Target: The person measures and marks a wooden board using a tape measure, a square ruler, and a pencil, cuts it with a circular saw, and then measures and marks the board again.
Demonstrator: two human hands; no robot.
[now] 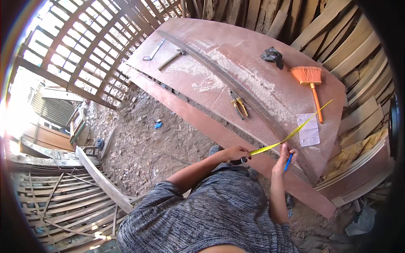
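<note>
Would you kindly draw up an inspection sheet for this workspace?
Surface: reddish-brown flat panel, dusty; a long dark wooden strip lies across it.
Job's things: extended yellow tape measure; slim blue pen.
Clutter: orange broom, yellow-handled pliers, grey hammer, crumpled black object and pale paper sheet, all on the panel.
Grips: left grip holds the tape's near end; right grip holds its blade and the pen.
Cables: nothing clearly seen.
Surroundings: littered brown ground, wooden lattice, curved wooden planks.
</note>
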